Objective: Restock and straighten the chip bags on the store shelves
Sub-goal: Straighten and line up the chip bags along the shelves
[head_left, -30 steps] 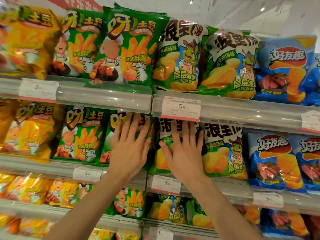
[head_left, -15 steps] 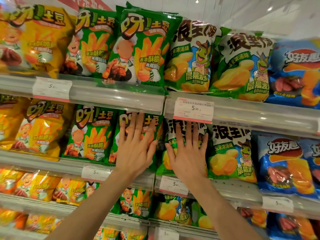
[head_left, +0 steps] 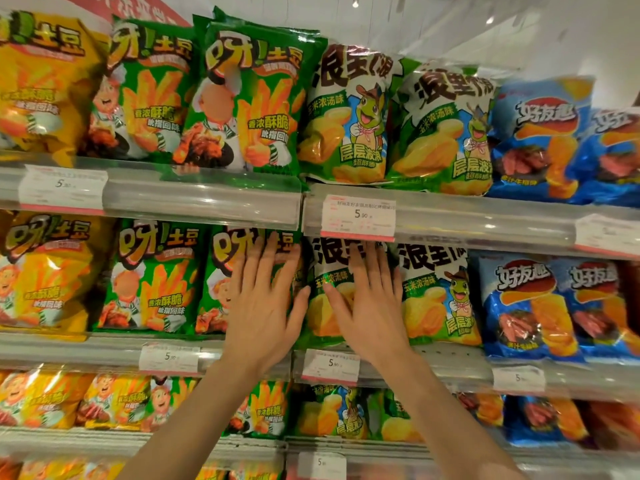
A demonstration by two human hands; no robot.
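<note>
At frame centre, on the middle shelf [head_left: 104,351], the left hand [head_left: 259,317] lies flat-fingered on a green fries bag [head_left: 221,285] and the right hand [head_left: 372,306] on a corn-soup chip bag [head_left: 323,306]. Both bags look light, puffy, slippery and crushable: nudge them by their edges.

You are facing chip bags [head_left: 242,98] of glossy, crinkled plastic film that catches the ceiling light in bright flecks. The shelf edge strips [head_left: 207,199] in front of you are clear, smooth plastic with a soft sheen, and the price labels [head_left: 358,216] tucked in them look like matt white paper.
</note>
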